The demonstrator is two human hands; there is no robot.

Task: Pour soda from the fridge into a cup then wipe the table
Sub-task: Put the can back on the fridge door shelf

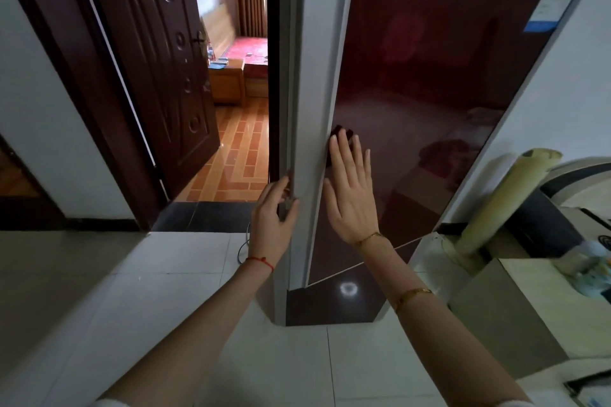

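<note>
Fridge [413,82] — glossy dark-red door, grey edge

Open doorway and clutter beside the appliance

At 10 o'clock a dark wooden door [158,69] stands open onto an orange tiled floor [238,155]; at 3 o'clock 1 rolled cream sheet [502,201] leans over a cardboard box [515,301].

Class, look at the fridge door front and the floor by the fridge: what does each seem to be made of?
Fridge door: probably dark red glass or glossy lacquered panel; it mirrors the right hand and the room.
Floor: pale glazed tile, likely ceramic, with thin joint lines and a soft sheen.
</note>
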